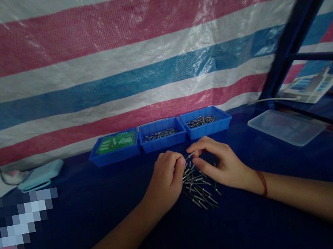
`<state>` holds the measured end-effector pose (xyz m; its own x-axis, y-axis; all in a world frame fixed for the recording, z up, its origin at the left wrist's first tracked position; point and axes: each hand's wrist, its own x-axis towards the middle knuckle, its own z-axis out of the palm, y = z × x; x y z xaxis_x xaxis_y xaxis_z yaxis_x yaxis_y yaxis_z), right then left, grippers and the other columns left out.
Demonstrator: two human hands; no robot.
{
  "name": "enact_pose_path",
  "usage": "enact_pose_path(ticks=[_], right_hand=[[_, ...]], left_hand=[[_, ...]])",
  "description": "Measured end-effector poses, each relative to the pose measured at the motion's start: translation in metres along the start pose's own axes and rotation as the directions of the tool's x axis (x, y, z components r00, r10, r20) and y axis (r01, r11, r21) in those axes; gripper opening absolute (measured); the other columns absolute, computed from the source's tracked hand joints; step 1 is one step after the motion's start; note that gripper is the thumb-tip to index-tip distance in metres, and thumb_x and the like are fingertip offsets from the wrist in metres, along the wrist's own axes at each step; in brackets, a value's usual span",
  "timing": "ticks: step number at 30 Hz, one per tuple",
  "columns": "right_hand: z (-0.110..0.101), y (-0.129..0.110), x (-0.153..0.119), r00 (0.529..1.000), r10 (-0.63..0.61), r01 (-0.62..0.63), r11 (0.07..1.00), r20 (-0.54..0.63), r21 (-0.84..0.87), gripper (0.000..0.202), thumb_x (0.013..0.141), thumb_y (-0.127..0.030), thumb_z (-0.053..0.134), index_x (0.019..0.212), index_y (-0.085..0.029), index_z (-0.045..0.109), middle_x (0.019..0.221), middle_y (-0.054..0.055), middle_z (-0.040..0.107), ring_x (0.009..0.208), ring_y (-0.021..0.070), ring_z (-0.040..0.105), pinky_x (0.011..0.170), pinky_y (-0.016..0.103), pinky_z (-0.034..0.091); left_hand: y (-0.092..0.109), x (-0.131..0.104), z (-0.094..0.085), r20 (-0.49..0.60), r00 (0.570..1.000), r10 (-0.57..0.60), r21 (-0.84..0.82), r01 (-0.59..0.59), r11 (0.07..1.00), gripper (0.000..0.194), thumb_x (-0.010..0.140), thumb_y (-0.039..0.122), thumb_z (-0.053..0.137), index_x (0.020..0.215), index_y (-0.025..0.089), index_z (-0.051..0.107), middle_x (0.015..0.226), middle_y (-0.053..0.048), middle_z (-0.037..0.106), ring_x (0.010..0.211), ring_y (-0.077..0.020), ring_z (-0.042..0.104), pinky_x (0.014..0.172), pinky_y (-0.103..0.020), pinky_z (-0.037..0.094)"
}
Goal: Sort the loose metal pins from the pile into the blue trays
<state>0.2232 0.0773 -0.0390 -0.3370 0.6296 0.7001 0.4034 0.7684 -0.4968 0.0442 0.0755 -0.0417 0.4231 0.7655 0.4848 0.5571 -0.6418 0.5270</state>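
A loose pile of pop rivets [199, 189], silvery with thin pins, lies on the dark blue table in front of me. Over its left side my left hand [170, 177] pinches one pop rivet [189, 155] between thumb and forefinger, its end pointing right. Close to that end is my right hand [221, 162], with thumb and forefinger apart; whether a fingertip touches the rivet I cannot make out. Behind the hands, the middle blue tray [165, 143] and the right blue tray [210, 128] contain more rivets.
A left blue tray [114, 157] contains green packets. To the right lies a clear plastic lid [286, 127] beside a dark metal frame [291, 29]. A light blue case [41, 174] rests at the left. Striped sheeting [119, 77] hangs behind the table.
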Motion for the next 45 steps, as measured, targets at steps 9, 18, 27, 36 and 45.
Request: enact_pose_path(ticks=[9,18,27,36,45], right_hand=[[0.0027,-0.0005,0.0006,0.999,0.006,-0.006,1.0,0.034,-0.025,0.013,0.086,-0.019,0.052,0.096,-0.019,0.061,0.086,0.002,0.066,0.079,0.0141,0.057,0.072,0.03,0.046],[0.0026,-0.0023,-0.0004,0.995,-0.041,0.044,0.998,0.094,-0.034,0.017,0.088,-0.019,0.05,0.1,-0.019,0.062,0.088,0.002,0.068,0.078,0.0144,0.058,0.073,0.031,0.044],[0.0008,-0.0046,0.002,0.992,-0.007,0.019,0.995,0.125,-0.097,0.016,0.089,-0.022,0.048,0.092,-0.019,0.063,0.083,0.001,0.067,0.078,0.0149,0.058,0.075,0.033,0.039],[0.0039,-0.0033,-0.0003,0.994,0.001,0.003,0.999,0.106,-0.042,0.014,0.087,-0.02,0.049,0.091,-0.017,0.063,0.081,0.003,0.067,0.072,0.014,0.058,0.069,0.031,0.045],[0.0046,-0.0029,-0.0009,0.997,0.016,-0.014,1.0,0.076,-0.017,0.011,0.085,-0.019,0.054,0.087,-0.016,0.064,0.069,0.001,0.062,0.062,0.0105,0.055,0.059,0.025,0.046]], left_hand=[[0.0037,-0.0004,-0.0054,-0.092,0.992,-0.084,-0.136,0.071,0.988,0.016,0.091,0.024,0.041,0.086,0.018,0.054,0.08,-0.002,0.06,0.076,-0.0151,0.056,0.072,-0.029,0.042],[0.0031,-0.0009,-0.0041,-0.152,0.984,-0.092,-0.215,0.058,0.975,0.005,0.085,0.02,0.053,0.083,0.019,0.058,0.076,0.002,0.064,0.071,-0.0121,0.06,0.069,-0.024,0.046],[0.0024,0.0007,-0.0048,-0.183,0.975,-0.129,-0.187,0.095,0.978,0.008,0.085,0.022,0.053,0.083,0.019,0.06,0.076,0.001,0.066,0.069,-0.0128,0.06,0.067,-0.026,0.046],[0.0029,-0.0017,-0.0046,-0.162,0.979,-0.125,-0.204,0.09,0.975,0.009,0.086,0.023,0.053,0.086,0.019,0.06,0.077,0.001,0.066,0.067,-0.0123,0.06,0.062,-0.024,0.047],[0.003,-0.0022,-0.0041,-0.171,0.98,-0.104,-0.222,0.065,0.973,0.008,0.086,0.021,0.054,0.088,0.019,0.061,0.078,0.0,0.066,0.067,-0.0115,0.061,0.063,-0.023,0.048]])
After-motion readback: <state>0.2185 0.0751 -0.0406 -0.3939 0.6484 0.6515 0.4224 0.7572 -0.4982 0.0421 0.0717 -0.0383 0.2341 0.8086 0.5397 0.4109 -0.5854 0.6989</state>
